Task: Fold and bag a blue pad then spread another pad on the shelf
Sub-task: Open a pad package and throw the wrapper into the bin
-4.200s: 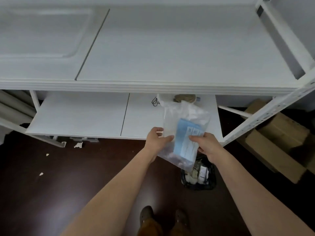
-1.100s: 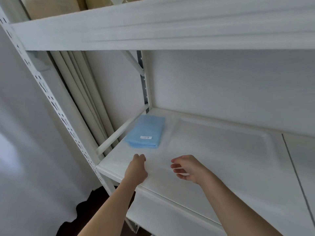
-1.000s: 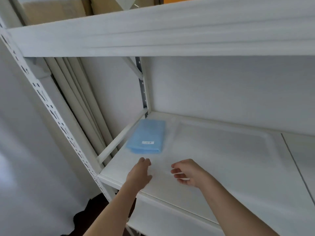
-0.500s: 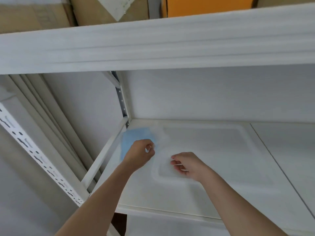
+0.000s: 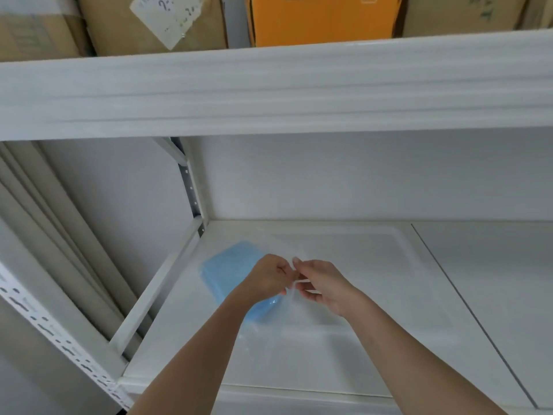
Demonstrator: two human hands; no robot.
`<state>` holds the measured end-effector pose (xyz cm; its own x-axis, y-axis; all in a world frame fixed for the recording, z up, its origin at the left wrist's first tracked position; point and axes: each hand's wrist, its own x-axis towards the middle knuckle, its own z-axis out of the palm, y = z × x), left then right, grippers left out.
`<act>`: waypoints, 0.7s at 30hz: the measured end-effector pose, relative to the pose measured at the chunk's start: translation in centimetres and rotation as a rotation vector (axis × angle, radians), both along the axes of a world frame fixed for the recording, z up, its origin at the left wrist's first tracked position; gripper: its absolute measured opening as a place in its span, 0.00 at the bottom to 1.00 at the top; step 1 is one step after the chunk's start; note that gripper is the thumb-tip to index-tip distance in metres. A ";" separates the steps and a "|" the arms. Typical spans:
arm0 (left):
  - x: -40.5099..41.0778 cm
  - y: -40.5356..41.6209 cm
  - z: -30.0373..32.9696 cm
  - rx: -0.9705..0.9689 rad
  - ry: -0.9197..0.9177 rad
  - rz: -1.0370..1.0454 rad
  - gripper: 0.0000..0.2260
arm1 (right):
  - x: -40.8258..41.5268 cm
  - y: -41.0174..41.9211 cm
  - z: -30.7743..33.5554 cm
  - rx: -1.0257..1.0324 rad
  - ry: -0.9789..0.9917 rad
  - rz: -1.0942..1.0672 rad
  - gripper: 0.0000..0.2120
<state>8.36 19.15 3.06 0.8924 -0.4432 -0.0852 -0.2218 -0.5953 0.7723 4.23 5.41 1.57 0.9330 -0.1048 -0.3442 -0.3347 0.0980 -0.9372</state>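
Both hands meet over white shelf (image 5: 374, 369). Left hand (image 5: 269, 278) and right hand (image 5: 321, 284) each pinch clear bag (image 5: 288, 298) edge; folded blue pad (image 5: 229, 274) inside, near shelf's left rail.

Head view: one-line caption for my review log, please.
Both hands, left and right, pinch a clear bag holding a folded blue pad above a white shelf.

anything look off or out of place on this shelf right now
Nothing stands out. The folded blue pad lies inside a clear bag near the shelf's back left corner, while the left hand and right hand pinch the bag's edge. No spills or damage show.
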 end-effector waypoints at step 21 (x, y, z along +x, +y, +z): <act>-0.3 -2.6 -0.7 -0.022 -0.108 0.031 0.12 | -0.3 -2.9 -1.1 -0.107 -0.029 -0.178 0.04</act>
